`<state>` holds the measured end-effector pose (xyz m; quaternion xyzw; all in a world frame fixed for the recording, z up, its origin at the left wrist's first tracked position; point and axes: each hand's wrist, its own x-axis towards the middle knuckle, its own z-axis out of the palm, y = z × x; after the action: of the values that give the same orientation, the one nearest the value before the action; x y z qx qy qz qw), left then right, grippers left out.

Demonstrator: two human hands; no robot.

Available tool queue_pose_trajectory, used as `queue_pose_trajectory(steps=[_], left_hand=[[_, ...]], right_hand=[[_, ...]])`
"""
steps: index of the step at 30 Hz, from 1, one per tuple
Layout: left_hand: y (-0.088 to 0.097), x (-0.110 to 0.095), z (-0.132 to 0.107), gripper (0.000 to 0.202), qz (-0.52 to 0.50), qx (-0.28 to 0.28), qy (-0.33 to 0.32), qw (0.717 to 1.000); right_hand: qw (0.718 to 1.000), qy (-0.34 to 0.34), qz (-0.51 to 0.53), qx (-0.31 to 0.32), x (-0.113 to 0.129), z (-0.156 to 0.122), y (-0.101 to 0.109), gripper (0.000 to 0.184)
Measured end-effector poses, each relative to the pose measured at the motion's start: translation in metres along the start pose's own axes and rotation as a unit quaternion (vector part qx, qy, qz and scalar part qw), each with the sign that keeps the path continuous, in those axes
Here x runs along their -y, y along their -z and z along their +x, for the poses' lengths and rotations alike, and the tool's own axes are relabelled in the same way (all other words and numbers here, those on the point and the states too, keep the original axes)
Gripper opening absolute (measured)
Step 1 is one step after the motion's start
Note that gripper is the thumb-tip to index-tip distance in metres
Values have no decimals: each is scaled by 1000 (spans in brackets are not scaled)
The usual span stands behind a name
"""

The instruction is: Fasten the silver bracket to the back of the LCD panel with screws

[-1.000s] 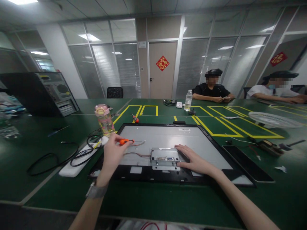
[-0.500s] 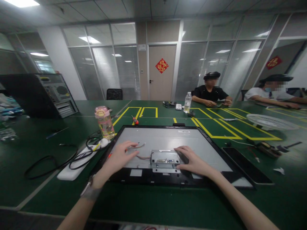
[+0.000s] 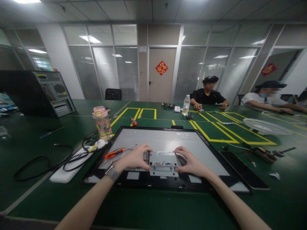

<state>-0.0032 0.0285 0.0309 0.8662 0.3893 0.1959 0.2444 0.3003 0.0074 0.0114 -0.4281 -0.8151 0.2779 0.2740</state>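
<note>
A monitor panel (image 3: 165, 139) lies face down on the green table, its grey metal back up. A small metal board cover (image 3: 164, 162) sits near its front edge. My left hand (image 3: 134, 158) grips the cover's left side with fingers curled round it. My right hand (image 3: 190, 161) holds its right side the same way. An orange-handled screwdriver (image 3: 115, 153) lies on the panel just left of my left hand, free of any hand.
A pink-capped bottle (image 3: 102, 123), black cables (image 3: 48, 159) and a white power strip (image 3: 69, 166) lie to the left. A computer case (image 3: 45, 92) stands far left. A fan grille (image 3: 265, 125) and a dark panel (image 3: 242, 169) are on the right. Two people sit across the table.
My left hand laid the orange screwdriver down on the panel and moved right onto the cover's left side. My right hand stayed at the cover's right side.
</note>
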Motion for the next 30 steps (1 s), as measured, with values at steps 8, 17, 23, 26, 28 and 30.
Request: queue_pose_trajectory(steps=[8, 17, 23, 26, 28, 30], left_hand=[[1, 0, 8, 60, -22, -48, -3, 999], [-14, 23, 18, 59, -5, -38, 4, 999], [-12, 21, 18, 61, -20, -47, 4, 999], [-7, 13, 14, 64, -22, -48, 1, 999], [-4, 6, 10, 62, -34, -47, 8, 998], [-1, 1, 5, 58, -39, -38, 14, 998]], right_hand=[[998, 6, -22, -57, -11, 6, 0, 56], [996, -8, -91, -24, -22, 17, -5, 51], [997, -8, -72, -26, -22, 16, -2, 53], [998, 0, -52, -31, -19, 14, 2, 53], [999, 4, -36, -36, -14, 11, 5, 52], [999, -2, -25, -36, -7, 7, 7, 48]])
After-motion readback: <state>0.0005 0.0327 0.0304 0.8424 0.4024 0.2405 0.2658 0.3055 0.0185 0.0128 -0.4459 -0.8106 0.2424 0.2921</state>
